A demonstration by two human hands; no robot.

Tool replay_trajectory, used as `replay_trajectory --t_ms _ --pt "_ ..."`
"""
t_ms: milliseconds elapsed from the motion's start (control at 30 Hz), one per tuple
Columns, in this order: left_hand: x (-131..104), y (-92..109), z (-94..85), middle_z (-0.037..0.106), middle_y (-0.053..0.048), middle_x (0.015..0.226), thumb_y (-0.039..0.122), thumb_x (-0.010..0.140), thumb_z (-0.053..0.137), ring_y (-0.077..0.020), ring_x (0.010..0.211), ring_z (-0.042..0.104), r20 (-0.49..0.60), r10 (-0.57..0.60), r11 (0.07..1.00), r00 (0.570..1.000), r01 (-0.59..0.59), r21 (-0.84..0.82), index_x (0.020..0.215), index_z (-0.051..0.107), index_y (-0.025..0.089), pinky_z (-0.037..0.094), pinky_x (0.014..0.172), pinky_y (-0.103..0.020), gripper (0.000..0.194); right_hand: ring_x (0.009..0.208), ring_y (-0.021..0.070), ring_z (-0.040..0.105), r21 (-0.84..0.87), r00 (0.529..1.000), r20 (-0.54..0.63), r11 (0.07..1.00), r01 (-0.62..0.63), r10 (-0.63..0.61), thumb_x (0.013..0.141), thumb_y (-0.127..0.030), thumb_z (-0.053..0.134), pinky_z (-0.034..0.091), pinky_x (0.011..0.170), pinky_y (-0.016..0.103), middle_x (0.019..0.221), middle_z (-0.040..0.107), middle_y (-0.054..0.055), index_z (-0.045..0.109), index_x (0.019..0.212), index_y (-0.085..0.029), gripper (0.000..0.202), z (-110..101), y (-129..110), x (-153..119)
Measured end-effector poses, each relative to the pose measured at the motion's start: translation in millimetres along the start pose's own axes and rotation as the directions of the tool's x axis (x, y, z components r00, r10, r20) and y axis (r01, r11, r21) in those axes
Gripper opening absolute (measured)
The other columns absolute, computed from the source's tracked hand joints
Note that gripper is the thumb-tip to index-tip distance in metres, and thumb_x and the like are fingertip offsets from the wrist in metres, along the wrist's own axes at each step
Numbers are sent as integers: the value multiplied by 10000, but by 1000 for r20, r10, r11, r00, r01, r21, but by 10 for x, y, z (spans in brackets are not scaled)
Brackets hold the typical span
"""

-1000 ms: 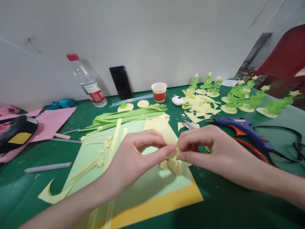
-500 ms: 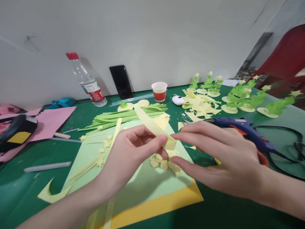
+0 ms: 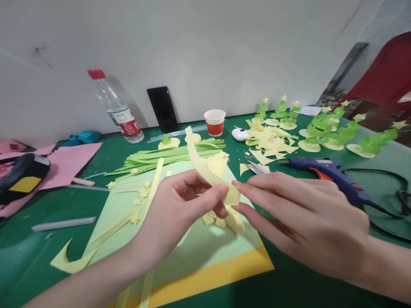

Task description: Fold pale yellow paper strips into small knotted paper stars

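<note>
Nearest, below both hands on the green surface, a mustard-yellow sheet shows along the near edge of a mint-green paper sheet. The left hand pinches a curled, pale yellow paper strip between thumb and fingers; the strip's blunt end points at the right hand, its long tail rising away beyond the left fingers. The right hand has thumb and forefinger a narrow way apart at that blunt end; whether they grip it or merely touch it, I cannot tell.

Just under the strip, between the hands, sits a cluster of small pale yellow folded paper pentagons. Left of the left hand lie thin pale yellow paper stems tipped with stars, and just beyond its fingertips a pile of flat pale yellow paper strips. The folding looks partway along: the pentagons seem shaped, the held strip is mostly unfolded, and that pile appears untouched.

Farther out from the left hand is a bundle of light green paper strips, seemingly unused. Beyond the right hand rest a blue hot-glue gun and, past it, several star-topped green paper spirals on pale discs, apparently finished pieces
</note>
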State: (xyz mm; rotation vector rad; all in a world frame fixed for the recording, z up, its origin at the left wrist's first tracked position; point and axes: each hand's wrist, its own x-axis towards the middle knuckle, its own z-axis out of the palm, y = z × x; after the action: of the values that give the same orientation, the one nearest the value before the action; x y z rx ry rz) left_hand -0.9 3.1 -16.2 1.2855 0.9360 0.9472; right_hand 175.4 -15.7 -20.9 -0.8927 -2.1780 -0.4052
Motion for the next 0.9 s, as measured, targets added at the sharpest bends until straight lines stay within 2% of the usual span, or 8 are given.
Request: replay_trajectory --t_ms 100,200,367,600,667,767,833,900 --pt "0 2 8 677 60 554 221 752 671 -61 515 612 -16 2 1000 1000 -2 -7 653 655 197 500 532 -114 104 461 86 540 155 990 -42 980 -128 136 854 -178 513 400 399 214 665 670 33 659 708 -148 208 1 -16 47" --pt "-2 5 16 678 57 554 216 745 675 -63 511 609 -22 7 1000 1000 -7 2 658 656 197 495 522 -117 91 404 52 440 406 960 92 870 -279 265 787 -171 583 371 368 177 590 617 -6 638 661 -153 139 0 -11 91" --pt "-18 11 27 671 43 549 207 730 679 -73 493 597 -29 3 999 1000 -2 52 618 640 181 501 512 -140 121 486 69 487 594 849 403 608 -526 341 789 -153 544 385 420 165 538 597 -23 629 579 -166 227 -24 23 130" --pt "-51 6 44 643 36 660 179 809 566 -75 573 590 25 178 979 984 -180 99 717 684 205 509 552 -148 152 481 67 421 719 684 604 90 -689 408 709 -154 608 340 437 180 470 492 -37 596 414 -196 298 -32 42 144" --pt "-50 7 58 655 34 731 119 795 563 -83 621 593 41 312 924 949 -314 220 774 686 224 508 568 -153 163 480 69 407 699 617 664 -57 -713 422 686 -150 633 310 425 193 488 509 -28 637 445 -199 246 -32 51 125" --pt "-53 3 76 655 3 770 45 773 541 -123 730 610 111 550 719 827 -538 440 769 661 198 507 627 -192 195 458 68 363 645 534 740 -207 -736 408 663 -175 667 237 400 218 486 507 -22 663 469 -193 194 -43 66 107" --pt "-66 -7 68 646 -17 753 28 774 529 -140 747 619 171 649 561 741 -618 551 753 645 178 509 624 -207 191 439 65 334 619 509 773 -274 -736 379 659 -190 673 215 415 236 448 484 -26 642 426 -190 235 -50 70 111" --pt "-86 -25 33 657 -29 793 43 796 526 -139 745 630 223 677 444 702 -631 636 793 650 177 520 629 -207 182 419 58 306 588 487 805 -352 -728 338 659 -195 664 195 428 250 437 497 -22 628 404 -186 258 -52 69 121"
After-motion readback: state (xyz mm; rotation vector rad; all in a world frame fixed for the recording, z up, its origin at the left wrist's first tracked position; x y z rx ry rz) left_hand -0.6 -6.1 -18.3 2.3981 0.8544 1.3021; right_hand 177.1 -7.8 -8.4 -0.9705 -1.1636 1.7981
